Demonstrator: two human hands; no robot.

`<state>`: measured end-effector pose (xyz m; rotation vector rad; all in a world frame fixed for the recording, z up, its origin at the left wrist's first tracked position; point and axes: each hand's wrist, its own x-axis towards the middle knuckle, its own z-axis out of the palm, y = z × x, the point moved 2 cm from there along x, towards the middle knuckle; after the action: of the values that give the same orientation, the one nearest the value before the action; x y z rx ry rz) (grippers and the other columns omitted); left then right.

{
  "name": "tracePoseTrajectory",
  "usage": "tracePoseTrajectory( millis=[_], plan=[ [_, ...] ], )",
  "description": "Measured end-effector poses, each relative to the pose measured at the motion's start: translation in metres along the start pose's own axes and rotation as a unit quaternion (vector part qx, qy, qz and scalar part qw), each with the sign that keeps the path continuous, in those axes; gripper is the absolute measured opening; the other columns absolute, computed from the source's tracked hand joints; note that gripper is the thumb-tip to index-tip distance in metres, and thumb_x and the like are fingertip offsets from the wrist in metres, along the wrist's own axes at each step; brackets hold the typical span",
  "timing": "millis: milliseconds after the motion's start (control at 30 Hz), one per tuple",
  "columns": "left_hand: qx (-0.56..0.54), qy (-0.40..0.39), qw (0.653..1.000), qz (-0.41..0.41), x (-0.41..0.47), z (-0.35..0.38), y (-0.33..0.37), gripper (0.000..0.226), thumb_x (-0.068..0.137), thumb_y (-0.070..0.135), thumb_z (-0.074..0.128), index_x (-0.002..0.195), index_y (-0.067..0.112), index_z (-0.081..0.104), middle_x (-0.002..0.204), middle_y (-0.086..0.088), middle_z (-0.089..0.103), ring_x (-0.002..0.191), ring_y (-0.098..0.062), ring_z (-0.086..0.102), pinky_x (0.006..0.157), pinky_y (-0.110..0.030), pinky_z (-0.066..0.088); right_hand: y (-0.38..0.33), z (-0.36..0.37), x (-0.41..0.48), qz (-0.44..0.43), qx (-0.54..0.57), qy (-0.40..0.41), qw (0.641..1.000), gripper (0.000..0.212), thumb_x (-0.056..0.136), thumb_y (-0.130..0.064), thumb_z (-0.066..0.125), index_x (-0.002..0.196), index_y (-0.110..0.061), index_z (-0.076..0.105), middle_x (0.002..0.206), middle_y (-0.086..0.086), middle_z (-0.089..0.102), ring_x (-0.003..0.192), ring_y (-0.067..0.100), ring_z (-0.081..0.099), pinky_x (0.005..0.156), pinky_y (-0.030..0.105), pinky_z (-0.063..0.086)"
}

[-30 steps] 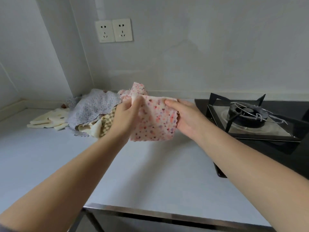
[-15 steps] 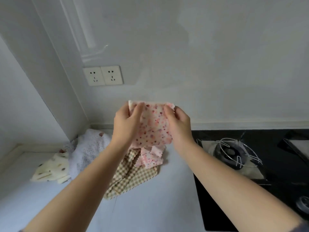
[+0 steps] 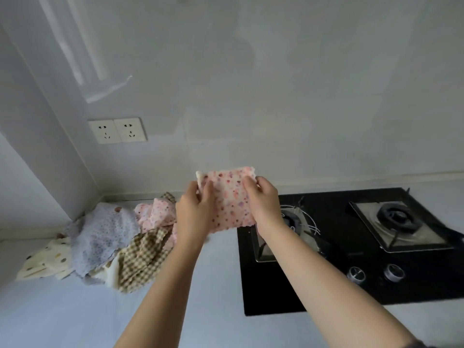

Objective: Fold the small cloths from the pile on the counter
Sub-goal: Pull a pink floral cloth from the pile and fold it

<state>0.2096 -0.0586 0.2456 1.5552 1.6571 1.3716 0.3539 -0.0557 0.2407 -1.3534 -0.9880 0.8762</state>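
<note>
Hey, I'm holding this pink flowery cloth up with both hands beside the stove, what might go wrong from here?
1. The pink flower-print cloth hangs in the air, pinched only near its top corners by the left hand and right hand; a slipped pinch may drop it or spoil the fold.
2. It hangs beside the black glass gas hob; lowered to the right, it could land on the near burner instead of the pale counter.

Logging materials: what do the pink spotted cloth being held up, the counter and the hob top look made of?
Pink spotted cloth: thin soft fabric, matte, perhaps cotton gauze; it hangs limp with a wavy edge. Counter: smooth pale surface with low sheen, stone or composite, unclear which. Hob top: flat black panel, smooth, probably glass or enamel.
</note>
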Motion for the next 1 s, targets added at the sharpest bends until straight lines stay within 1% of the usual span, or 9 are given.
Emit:
tracePoseTrajectory(
  millis=[67, 167, 267, 400, 567, 700, 767, 900, 1000],
  plan=[
    [-0.017, -0.013, 0.999, -0.024, -0.034, 0.033, 0.011, 0.028, 0.096, 0.037, 0.049, 0.085, 0.011, 0.055, 0.073, -0.003, 0.062, 0.066, -0.018, 0.058, 0.054, -0.032, 0.044, 0.001, -0.038, -0.002, -0.073, -0.058, 0.022, 0.995, 0.036, 0.098, -0.03, 0.052, 0.068, -0.015, 0.039, 0.06, -0.004, 0.036, 0.055, 0.011, 0.033, 0.055, 0.026, 0.029],
    [-0.036, 0.007, 0.999, -0.039, -0.074, 0.085, 0.034, 0.031, 0.1, 0.031, 0.046, 0.075, 0.011, 0.049, 0.065, -0.003, 0.054, 0.059, -0.019, 0.049, 0.049, -0.028, 0.034, 0.009, -0.106, -0.001, -0.134, -0.151, 0.046, 0.978, 0.034, 0.1, -0.032, 0.049, 0.069, -0.023, 0.039, 0.056, -0.008, 0.038, 0.048, 0.007, 0.033, 0.051, 0.026, 0.028],
    [-0.039, 0.017, 0.999, -0.025, -0.104, 0.134, 0.061, 0.036, 0.101, 0.033, 0.044, 0.072, 0.011, 0.046, 0.063, -0.005, 0.053, 0.057, -0.022, 0.048, 0.047, -0.022, 0.041, 0.018, -0.178, 0.003, -0.15, -0.235, 0.052, 0.959, 0.026, 0.101, -0.035, 0.047, 0.079, -0.021, 0.047, 0.052, -0.007, 0.043, 0.042, 0.005, 0.036, 0.045, 0.025, 0.028],
    [-0.043, -0.028, 0.998, -0.019, -0.128, 0.199, 0.099, 0.04, 0.1, 0.038, 0.045, 0.064, 0.019, 0.043, 0.053, 0.009, 0.043, 0.045, -0.005, 0.037, 0.043, -0.013, 0.032, 0.024, -0.26, 0.019, -0.158, -0.287, 0.088, 0.941, 0.026, 0.101, -0.033, 0.047, 0.078, -0.021, 0.044, 0.048, -0.008, 0.038, 0.039, 0.006, 0.034, 0.044, 0.022, 0.023],
    [-0.112, -0.104, 0.986, -0.069, -0.124, 0.291, 0.12, 0.045, 0.097, 0.034, 0.053, 0.055, 0.02, 0.042, 0.045, 0.013, 0.038, 0.045, -0.003, 0.033, 0.052, -0.022, 0.028, 0.039, -0.345, 0.061, -0.078, -0.246, 0.071, 0.964, 0.031, 0.1, -0.036, 0.046, 0.073, -0.023, 0.043, 0.054, -0.008, 0.041, 0.044, 0.005, 0.036, 0.046, 0.022, 0.027],
    [-0.117, -0.118, 0.982, -0.087, -0.117, 0.374, 0.133, 0.037, 0.097, 0.031, 0.053, 0.065, 0.014, 0.053, 0.058, 0.006, 0.048, 0.053, -0.007, 0.041, 0.055, -0.021, 0.033, 0.065, -0.416, 0.117, 0.119, -0.143, 0.019, 0.982, 0.036, 0.088, -0.041, 0.061, 0.083, -0.006, 0.058, 0.075, 0.008, 0.056, 0.068, 0.018, 0.055, 0.057, 0.021, 0.04],
    [-0.126, -0.141, 0.975, -0.119, -0.115, 0.416, 0.139, 0.036, 0.098, 0.031, 0.052, 0.065, 0.017, 0.052, 0.061, 0.005, 0.05, 0.056, -0.007, 0.045, 0.056, -0.021, 0.036, 0.076, -0.455, 0.139, 0.212, -0.065, -0.012, 0.975, 0.034, 0.083, -0.04, 0.068, 0.097, -0.009, 0.068, 0.093, 0.008, 0.07, 0.084, 0.022, 0.067, 0.068, 0.029, 0.05],
    [-0.138, -0.251, 0.948, -0.143, -0.117, 0.498, 0.165, 0.025, 0.097, 0.035, 0.052, 0.092, 0.015, 0.067, 0.087, 0.001, 0.066, 0.083, -0.014, 0.063, 0.076, -0.033, 0.051, 0.095, -0.535, 0.167, 0.233, -0.046, 0.03, 0.971, 0.013, 0.091, -0.027, 0.064, 0.1, -0.019, 0.067, 0.103, 0.005, 0.07, 0.093, 0.02, 0.067, 0.073, 0.032, 0.055],
    [-0.109, -0.348, 0.922, -0.128, -0.132, 0.561, 0.181, 0.014, 0.097, 0.028, 0.052, 0.102, 0.021, 0.063, 0.097, 0.006, 0.067, 0.09, -0.014, 0.065, 0.078, -0.039, 0.058, 0.111, -0.592, 0.185, 0.22, -0.091, 0.088, 0.967, 0.014, 0.093, -0.026, 0.061, 0.103, -0.017, 0.066, 0.104, 0.007, 0.067, 0.095, 0.025, 0.066, 0.064, 0.029, 0.053]
  ],
)
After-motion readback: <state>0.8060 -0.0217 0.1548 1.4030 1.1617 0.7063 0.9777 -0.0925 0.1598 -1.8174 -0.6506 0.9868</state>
